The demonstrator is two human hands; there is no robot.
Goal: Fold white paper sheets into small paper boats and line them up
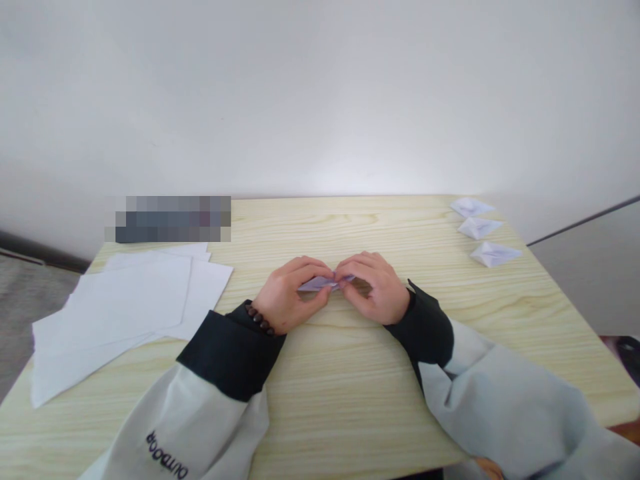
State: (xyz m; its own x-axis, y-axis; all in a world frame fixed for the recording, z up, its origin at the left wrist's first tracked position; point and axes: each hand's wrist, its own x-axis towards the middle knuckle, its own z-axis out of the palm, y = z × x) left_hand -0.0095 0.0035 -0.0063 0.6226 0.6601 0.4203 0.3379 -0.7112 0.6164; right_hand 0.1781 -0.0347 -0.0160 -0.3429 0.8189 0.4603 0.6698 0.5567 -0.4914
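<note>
A small folded white paper boat (pixel 315 285) is pinched between both hands over the middle of the table. My left hand (pixel 293 290), with a dark bead bracelet at the wrist, grips it from the left with thumb and fingers. From the right, my right hand (pixel 375 285) pinches the same paper, its fingertips close to those of the left. Fingers cover much of the boat, so its full shape is hidden.
White paper sheets (pixel 115 300) lie in a loose pile on the left of the wooden table (pixel 330 400). A blurred-out dark object (pixel 167 220) is behind them. Three folded paper boats (pixel 495 254) stand in a column at the far right. A white wall (pixel 320 100) rises behind.
</note>
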